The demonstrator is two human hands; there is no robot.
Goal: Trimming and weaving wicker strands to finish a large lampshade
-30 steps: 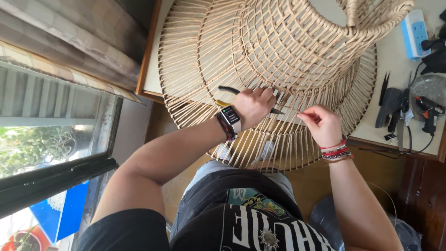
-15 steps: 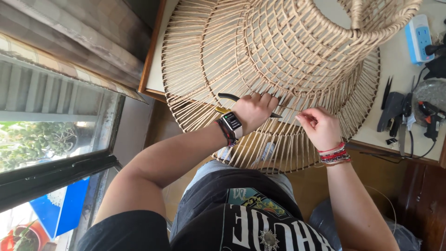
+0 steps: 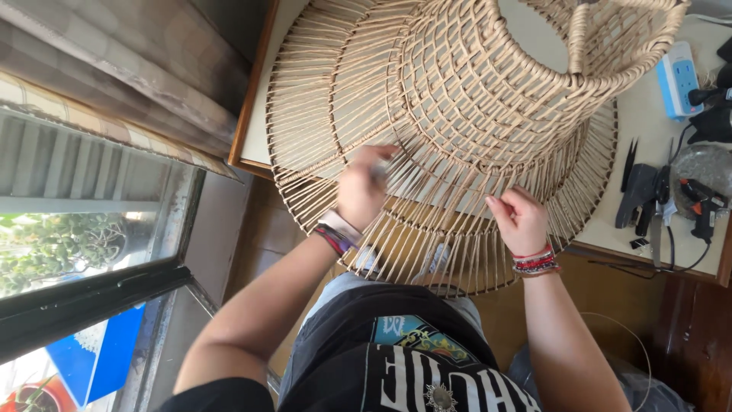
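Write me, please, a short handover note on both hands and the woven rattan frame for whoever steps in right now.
Left hand: on the flared rim of the woven rattan lampshade frame, fingers curled among the spokes; blurred, so whether it pinches a strand cannot be told.
Right hand: fingers curled at the spokes further right along the same rim.
The frame lies on the table with its rim overhanging the person's lap. Hand tools and a glue gun lie to the right.
Done: the upper body is woven.
Left: the rim spokes by the hands are mostly bare.
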